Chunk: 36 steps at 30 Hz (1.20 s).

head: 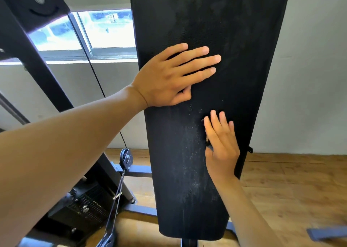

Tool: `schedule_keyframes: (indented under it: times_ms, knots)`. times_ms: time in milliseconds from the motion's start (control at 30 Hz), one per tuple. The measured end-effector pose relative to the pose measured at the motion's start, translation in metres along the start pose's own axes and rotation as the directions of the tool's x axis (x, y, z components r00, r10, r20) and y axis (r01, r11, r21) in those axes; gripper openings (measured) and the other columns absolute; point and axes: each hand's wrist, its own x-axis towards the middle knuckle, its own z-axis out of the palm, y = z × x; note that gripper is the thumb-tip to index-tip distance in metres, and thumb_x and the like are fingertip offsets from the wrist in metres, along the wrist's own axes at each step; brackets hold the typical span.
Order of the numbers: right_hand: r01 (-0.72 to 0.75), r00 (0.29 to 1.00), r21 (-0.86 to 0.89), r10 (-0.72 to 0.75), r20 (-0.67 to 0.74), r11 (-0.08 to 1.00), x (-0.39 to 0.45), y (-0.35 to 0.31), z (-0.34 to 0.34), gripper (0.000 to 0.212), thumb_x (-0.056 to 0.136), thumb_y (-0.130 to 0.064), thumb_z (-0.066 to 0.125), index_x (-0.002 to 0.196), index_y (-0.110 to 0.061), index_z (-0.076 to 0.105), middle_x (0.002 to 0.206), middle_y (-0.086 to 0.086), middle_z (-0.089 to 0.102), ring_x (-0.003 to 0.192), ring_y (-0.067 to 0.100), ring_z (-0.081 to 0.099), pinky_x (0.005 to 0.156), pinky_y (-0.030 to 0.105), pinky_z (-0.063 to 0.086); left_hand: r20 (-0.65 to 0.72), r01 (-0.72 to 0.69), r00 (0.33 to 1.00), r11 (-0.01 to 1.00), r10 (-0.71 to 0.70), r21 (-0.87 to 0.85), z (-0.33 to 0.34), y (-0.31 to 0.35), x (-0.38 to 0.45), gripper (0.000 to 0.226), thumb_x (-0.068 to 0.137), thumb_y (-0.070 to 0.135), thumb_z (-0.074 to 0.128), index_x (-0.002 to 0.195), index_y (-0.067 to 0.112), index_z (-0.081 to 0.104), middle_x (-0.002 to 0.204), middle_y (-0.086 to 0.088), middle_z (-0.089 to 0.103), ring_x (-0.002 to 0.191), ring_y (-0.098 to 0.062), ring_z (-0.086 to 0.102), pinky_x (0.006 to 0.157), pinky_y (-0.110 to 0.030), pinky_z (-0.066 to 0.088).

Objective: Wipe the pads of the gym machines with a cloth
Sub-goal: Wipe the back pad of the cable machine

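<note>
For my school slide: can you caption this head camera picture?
Left hand and right hand pressed flat on a dusty black gym pad.

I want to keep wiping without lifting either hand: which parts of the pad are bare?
Free: the pad above the left hand, and the dusty strip below the right hand to the bottom edge. Crowded: the middle band between both hands.
</note>
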Motion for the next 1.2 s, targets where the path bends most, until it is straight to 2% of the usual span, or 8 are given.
schedule_keyframes:
  times_ms: [133,233,467,700,867,1033,1133,1200]
  knots:
    - [0.002,0.998,0.021,-0.001,-0.059,1.0,0.049,-0.001,-0.003,0.045,0.095,0.015,0.054,0.137,-0.002,0.061,0.145,0.013,0.057,0.145,0.031,0.041,0.128,0.04,0.018,-0.006,-0.002,1.0,1.0,0.002,-0.004,0.0,0.001,0.001,0.051,0.099,0.019,0.045,0.149,0.016,0.054,0.16,-0.002,0.044,0.149,-0.025,0.041,0.121,-0.044,0.034]
    - [0.009,0.995,0.03,-0.005,-0.103,0.999,0.084,0.001,-0.001,0.044,0.097,0.015,0.057,0.138,0.001,0.061,0.149,0.012,0.052,0.147,0.034,0.037,0.128,0.044,0.017,-0.015,-0.003,1.0,1.0,0.003,0.007,0.002,0.001,0.0,0.051,0.1,0.019,0.046,0.15,0.016,0.053,0.16,-0.003,0.044,0.149,-0.025,0.041,0.12,-0.045,0.034]
    - [-0.01,0.998,-0.016,0.01,0.058,1.0,-0.017,-0.002,-0.005,0.043,0.099,0.004,0.046,0.141,-0.004,0.055,0.144,0.017,0.058,0.147,0.027,0.035,0.129,0.038,0.016,-0.022,0.003,1.0,1.0,-0.002,0.006,0.004,0.0,-0.001,0.049,0.1,0.019,0.044,0.149,0.016,0.055,0.16,-0.003,0.044,0.149,-0.026,0.041,0.12,-0.045,0.034]
    - [-0.027,0.989,0.062,0.036,-0.146,0.998,0.089,-0.009,0.002,0.043,0.098,0.016,0.054,0.139,0.003,0.059,0.15,0.013,0.051,0.147,0.036,0.037,0.127,0.047,0.018,-0.035,0.003,0.999,1.0,-0.002,0.009,0.003,0.001,0.0,0.051,0.098,0.019,0.047,0.149,0.016,0.054,0.161,-0.003,0.043,0.149,-0.025,0.04,0.119,-0.046,0.036]
    - [0.032,0.998,0.017,-0.033,0.045,0.999,0.007,-0.017,0.004,0.048,0.095,0.01,0.047,0.141,-0.002,0.055,0.149,0.014,0.052,0.15,0.027,0.032,0.129,0.041,0.015,-0.054,0.149,0.987,0.989,-0.15,-0.028,0.0,0.001,0.0,0.055,0.093,0.027,0.049,0.147,0.017,0.056,0.161,-0.005,0.042,0.149,-0.025,0.04,0.121,-0.044,0.031]
    - [-0.037,0.997,0.07,0.041,-0.062,0.997,0.062,-0.022,0.003,0.046,0.097,0.015,0.057,0.14,0.001,0.058,0.15,0.009,0.05,0.149,0.029,0.035,0.128,0.044,0.02,-0.11,0.391,0.912,0.919,-0.394,-0.053,-0.004,0.002,-0.001,0.06,0.091,0.034,0.055,0.149,0.018,0.054,0.16,-0.006,0.044,0.15,-0.025,0.039,0.121,-0.048,0.03]
    - [-0.029,0.991,0.073,0.038,-0.128,0.997,0.108,-0.025,0.002,0.041,0.101,0.007,0.058,0.142,0.001,0.056,0.151,0.011,0.051,0.149,0.033,0.037,0.127,0.046,0.021,-0.045,0.382,0.922,0.922,-0.385,-0.069,-0.008,0.001,-0.002,0.061,0.096,0.031,0.051,0.155,0.018,0.045,0.164,-0.005,0.038,0.153,-0.025,0.032,0.125,-0.047,0.024]
    - [-0.024,0.995,0.048,0.029,-0.093,0.999,0.097,-0.031,0.005,0.041,0.102,0.007,0.055,0.143,0.0,0.056,0.152,0.012,0.05,0.149,0.033,0.036,0.127,0.047,0.021,0.018,0.317,0.948,0.946,-0.317,-0.063,-0.011,-0.006,-0.007,0.06,0.102,0.028,0.043,0.16,0.018,0.035,0.168,-0.003,0.03,0.156,-0.024,0.024,0.126,-0.046,0.02]
